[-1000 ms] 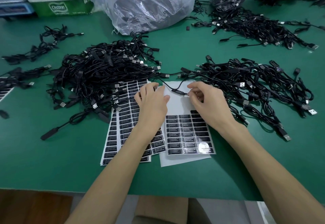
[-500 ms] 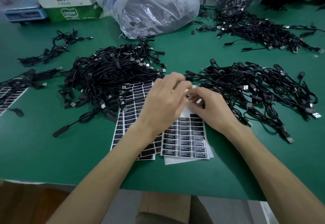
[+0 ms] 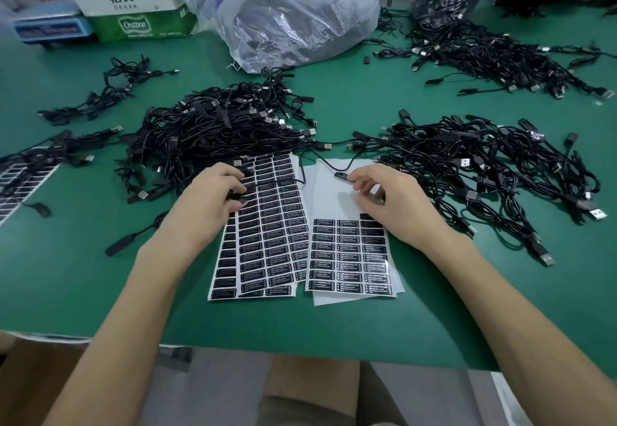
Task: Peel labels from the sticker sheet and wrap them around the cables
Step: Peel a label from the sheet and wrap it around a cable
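Near the centre of the green table (image 3: 350,98), two sticker sheets side by side: nearly full sheet (image 3: 270,225) at 9 o'clock of the partly used sheet (image 3: 347,258), the latter's upper half stripped to bare white backing. Over that bare backing, right hand (image 3: 394,205), thumb and forefinger pinched on the small black block of a black cable (image 3: 341,175), other fingers loosely curled; wire looping off toward 10 o'clock, across the gap between the sheets. At the full sheet's upper left edge, left hand (image 3: 210,201), fingers curled down among labels and cable ends; cannot tell whether gripping anything. At 11 o'clock of the sheets, a big cable pile (image 3: 207,131) overlapping the full sheet's top corner; at 2 o'clock, a second pile (image 3: 484,158); at 1 o'clock, far back, a third pile (image 3: 484,54). At 12 o'clock, a clear plastic bag (image 3: 300,21); at 10 o'clock, a Cestbon carton (image 3: 140,21). At 9 o'clock, by the table's edge, another label sheet (image 3: 16,188) under loose cables.
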Available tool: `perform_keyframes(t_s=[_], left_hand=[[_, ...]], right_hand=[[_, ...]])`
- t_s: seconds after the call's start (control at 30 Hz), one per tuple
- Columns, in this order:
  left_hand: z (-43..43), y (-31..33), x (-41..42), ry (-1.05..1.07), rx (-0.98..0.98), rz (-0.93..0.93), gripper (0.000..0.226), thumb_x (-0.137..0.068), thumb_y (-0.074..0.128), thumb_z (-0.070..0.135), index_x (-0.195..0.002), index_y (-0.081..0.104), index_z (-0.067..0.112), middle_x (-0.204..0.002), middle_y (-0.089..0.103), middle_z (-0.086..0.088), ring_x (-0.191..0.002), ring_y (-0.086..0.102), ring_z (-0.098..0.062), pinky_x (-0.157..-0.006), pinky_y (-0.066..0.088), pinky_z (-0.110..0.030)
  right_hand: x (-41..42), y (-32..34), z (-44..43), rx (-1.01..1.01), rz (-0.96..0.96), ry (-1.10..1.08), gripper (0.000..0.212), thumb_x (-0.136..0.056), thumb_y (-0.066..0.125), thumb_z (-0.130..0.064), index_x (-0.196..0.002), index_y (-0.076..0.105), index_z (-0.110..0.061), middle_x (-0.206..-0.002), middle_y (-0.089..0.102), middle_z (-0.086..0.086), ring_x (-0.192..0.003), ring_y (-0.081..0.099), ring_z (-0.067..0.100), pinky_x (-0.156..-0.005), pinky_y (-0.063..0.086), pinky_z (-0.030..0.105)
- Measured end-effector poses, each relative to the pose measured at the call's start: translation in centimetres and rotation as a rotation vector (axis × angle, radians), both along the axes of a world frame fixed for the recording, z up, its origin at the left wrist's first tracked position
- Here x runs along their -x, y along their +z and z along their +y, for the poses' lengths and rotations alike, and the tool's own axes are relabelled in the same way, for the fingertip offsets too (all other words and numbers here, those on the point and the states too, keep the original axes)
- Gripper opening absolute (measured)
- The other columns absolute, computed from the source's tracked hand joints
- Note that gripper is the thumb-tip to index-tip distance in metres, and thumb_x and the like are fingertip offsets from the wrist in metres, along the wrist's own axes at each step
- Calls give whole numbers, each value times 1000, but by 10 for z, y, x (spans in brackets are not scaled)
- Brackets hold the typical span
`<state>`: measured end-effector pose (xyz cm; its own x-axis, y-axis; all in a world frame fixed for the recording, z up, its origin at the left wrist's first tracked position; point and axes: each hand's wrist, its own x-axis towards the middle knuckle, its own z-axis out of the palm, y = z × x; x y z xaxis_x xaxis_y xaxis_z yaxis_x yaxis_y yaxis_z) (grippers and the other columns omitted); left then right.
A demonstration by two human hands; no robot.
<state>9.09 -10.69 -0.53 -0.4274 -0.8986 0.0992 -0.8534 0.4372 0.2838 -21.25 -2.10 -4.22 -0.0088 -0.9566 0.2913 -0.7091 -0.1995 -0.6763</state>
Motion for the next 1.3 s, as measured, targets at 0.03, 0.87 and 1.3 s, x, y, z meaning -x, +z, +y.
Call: perform_keyframes(t_s=[0.03, 0.87, 1.3], left_hand=[[0, -3, 0, -5, 29, 34, 23, -93, 71, 2, -116, 74, 0, -134, 62, -6, -127, 54, -27, -113, 39, -37], [56, 33, 147, -366, 72, 865, 12, -84, 81, 9, -92, 72, 11, -93, 65, -1, -87, 65, -11, -79, 50, -18], [21, -10, 101, -128, -183, 825, 22, -108, 53, 18, -115, 74, 15, -108, 74, 5, -101, 68, -9, -90, 53, -25]], right_hand=[[0, 0, 0, 3, 3, 0, 30, -93, 68, -5, -119, 69, -19, -102, 66, -6, -92, 62, 8, -75, 45, 10], [-21, 19, 5, 20, -360, 88, 20, -75, 76, -41, -94, 68, -43, -79, 70, -16, -69, 61, 2, -63, 46, 18], [-5, 22, 0, -49, -1229, -20, 17, -92, 72, -12, -102, 72, 2, -73, 60, 6, -65, 48, 15, -53, 34, 23]])
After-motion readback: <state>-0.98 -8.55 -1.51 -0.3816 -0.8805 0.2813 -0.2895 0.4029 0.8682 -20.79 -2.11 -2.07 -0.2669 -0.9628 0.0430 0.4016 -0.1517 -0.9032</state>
